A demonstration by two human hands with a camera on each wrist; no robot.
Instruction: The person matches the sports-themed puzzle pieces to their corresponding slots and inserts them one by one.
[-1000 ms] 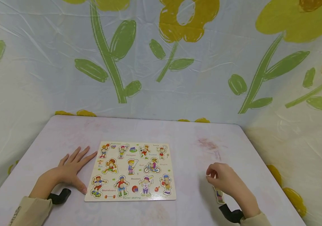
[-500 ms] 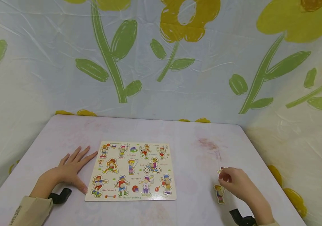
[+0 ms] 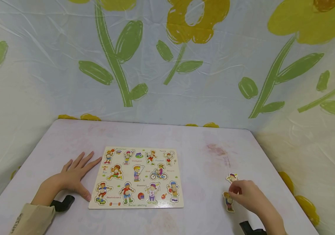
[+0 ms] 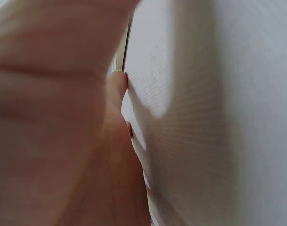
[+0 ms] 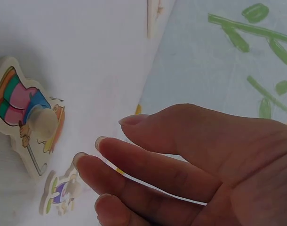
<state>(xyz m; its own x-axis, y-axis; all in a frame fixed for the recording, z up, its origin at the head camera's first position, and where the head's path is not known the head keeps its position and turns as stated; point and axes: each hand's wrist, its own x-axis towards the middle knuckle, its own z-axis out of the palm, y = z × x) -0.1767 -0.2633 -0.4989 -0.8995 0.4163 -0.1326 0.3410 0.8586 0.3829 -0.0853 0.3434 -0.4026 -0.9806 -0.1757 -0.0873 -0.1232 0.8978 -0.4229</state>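
Note:
A wooden knob puzzle board (image 3: 141,149) with sports figures lies flat left of centre. My left hand (image 3: 74,176) rests spread on the table beside it, thumb and forefinger at the board's left edge. On the right, my right hand (image 3: 248,195) hovers over two loose knobbed puzzle pieces, fingers loosely bent and nothing between thumb and fingertips. The nearer one, a golfer piece (image 5: 28,108), lies face up just left of the hand. Beyond it is a smaller-looking figure piece (image 3: 231,177) in purple, partly covered by the fingers in the right wrist view.
The white table (image 3: 202,218) has faint reddish stains (image 3: 215,150) toward its far right. A flower-printed sheet (image 3: 214,81) hangs behind and along both sides. Black straps or mounts (image 3: 63,204) sit at the wrists.
My right hand has moved right and slightly toward me, uncovering first the golfer piece and then the piece beyond it. The left hand and board stay put.

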